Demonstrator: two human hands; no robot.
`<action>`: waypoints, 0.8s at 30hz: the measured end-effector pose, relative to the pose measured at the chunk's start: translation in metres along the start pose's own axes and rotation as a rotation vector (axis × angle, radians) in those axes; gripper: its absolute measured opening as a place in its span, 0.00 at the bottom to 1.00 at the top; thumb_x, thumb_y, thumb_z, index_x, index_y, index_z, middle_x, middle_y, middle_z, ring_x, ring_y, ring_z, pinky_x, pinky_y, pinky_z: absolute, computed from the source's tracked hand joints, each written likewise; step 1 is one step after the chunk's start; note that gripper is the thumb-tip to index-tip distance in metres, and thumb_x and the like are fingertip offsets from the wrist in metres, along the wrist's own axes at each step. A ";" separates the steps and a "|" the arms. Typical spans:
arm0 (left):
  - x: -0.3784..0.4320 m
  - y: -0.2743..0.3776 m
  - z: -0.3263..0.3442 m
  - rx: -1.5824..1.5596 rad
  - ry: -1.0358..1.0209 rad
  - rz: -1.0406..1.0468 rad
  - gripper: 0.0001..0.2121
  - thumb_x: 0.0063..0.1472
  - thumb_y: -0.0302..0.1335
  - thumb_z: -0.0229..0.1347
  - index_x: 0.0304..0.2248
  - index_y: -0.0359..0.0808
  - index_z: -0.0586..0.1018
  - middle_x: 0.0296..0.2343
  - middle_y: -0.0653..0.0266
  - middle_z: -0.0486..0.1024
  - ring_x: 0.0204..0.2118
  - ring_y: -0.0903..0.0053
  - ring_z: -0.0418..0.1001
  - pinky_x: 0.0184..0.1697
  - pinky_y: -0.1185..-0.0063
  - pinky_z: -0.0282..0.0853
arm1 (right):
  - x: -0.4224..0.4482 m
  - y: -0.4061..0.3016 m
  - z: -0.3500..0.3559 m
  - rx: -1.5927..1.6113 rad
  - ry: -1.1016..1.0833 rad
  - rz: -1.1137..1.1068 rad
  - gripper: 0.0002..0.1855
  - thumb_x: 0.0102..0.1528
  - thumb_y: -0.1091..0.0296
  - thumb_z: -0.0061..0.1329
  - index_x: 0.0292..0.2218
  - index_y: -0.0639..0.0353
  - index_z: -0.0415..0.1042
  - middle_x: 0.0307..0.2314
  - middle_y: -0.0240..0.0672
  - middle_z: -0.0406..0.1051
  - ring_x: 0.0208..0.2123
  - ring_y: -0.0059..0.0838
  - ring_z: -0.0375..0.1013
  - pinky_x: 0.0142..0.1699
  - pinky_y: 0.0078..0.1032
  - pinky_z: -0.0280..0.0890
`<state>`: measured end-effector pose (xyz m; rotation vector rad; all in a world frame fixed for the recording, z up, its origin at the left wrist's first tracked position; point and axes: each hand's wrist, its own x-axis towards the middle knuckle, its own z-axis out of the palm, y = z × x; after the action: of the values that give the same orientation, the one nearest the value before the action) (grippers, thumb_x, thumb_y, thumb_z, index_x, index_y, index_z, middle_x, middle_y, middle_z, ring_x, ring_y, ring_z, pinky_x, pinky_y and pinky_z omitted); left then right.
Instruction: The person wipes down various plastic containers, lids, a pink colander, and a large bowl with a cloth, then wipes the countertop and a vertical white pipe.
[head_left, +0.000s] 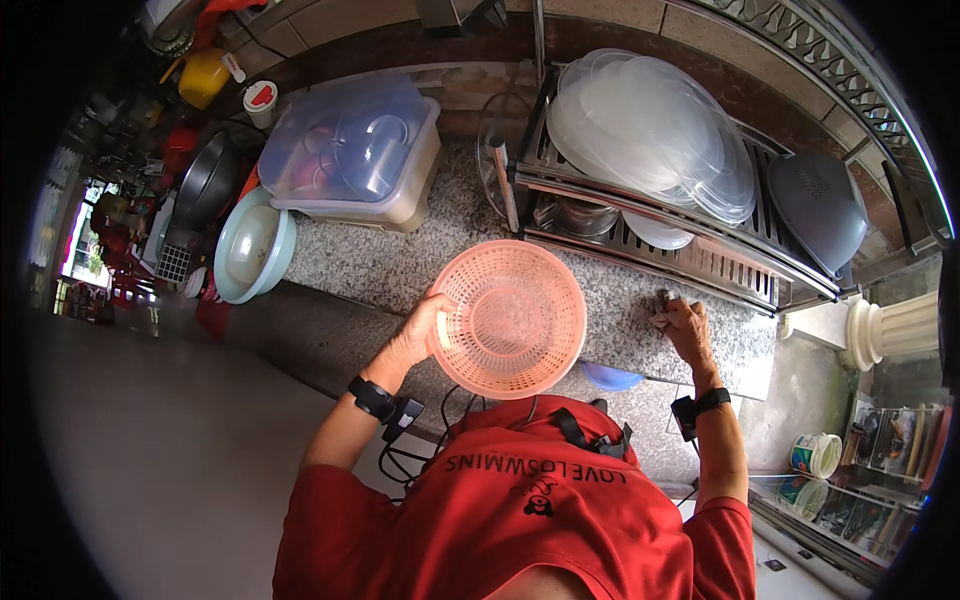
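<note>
A round pink plastic colander (510, 319) is held by its left rim in my left hand (420, 328), in front of the counter's near edge. Its perforated inside faces up towards me. My right hand (688, 330) grips a crumpled greyish cloth (661, 309) over the speckled granite counter (615, 289), to the right of the colander. Whether the cloth presses on the stone is hard to tell. Part of a blue plastic bowl (613, 376) shows below the counter edge, between the colander and my right forearm.
A two-tier metal dish rack (660, 217) holds translucent plastic lids (645, 127) and a grey colander (817, 210). Left of it stands a lidded plastic storage box (349, 150). Light-blue basins (255, 247) and a dark pan (206, 184) sit farther left. Cables (397, 457) hang by my waist.
</note>
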<state>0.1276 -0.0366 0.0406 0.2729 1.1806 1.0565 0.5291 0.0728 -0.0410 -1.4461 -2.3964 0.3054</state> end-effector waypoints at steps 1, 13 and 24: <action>0.001 -0.001 0.008 -0.015 -0.016 -0.024 0.18 0.46 0.24 0.43 0.40 0.30 0.66 0.32 0.58 0.69 0.31 0.72 0.71 0.34 0.74 0.71 | 0.000 0.000 -0.006 0.249 -0.001 0.110 0.15 0.41 0.76 0.49 0.34 0.56 0.67 0.28 0.35 0.68 0.27 0.32 0.65 0.34 0.28 0.61; 0.016 -0.002 0.136 0.357 -0.231 0.167 0.26 0.44 0.23 0.43 0.48 0.34 0.61 0.40 0.64 0.64 0.41 0.79 0.62 0.45 0.81 0.57 | 0.026 -0.110 -0.114 -0.077 0.262 -0.463 0.13 0.43 0.67 0.47 0.35 0.54 0.67 0.31 0.36 0.60 0.33 0.34 0.63 0.34 0.27 0.63; 0.008 -0.021 0.177 0.388 -0.310 0.477 0.19 0.49 0.29 0.45 0.42 0.33 0.66 0.33 0.61 0.69 0.36 0.75 0.67 0.38 0.80 0.64 | -0.008 -0.124 -0.085 0.649 -0.376 -0.102 0.09 0.46 0.69 0.45 0.32 0.58 0.64 0.25 0.38 0.67 0.26 0.32 0.68 0.31 0.28 0.61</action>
<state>0.2886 0.0174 0.0943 1.0261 1.0515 1.1322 0.4636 0.0092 0.0795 -1.0222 -2.2869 1.2853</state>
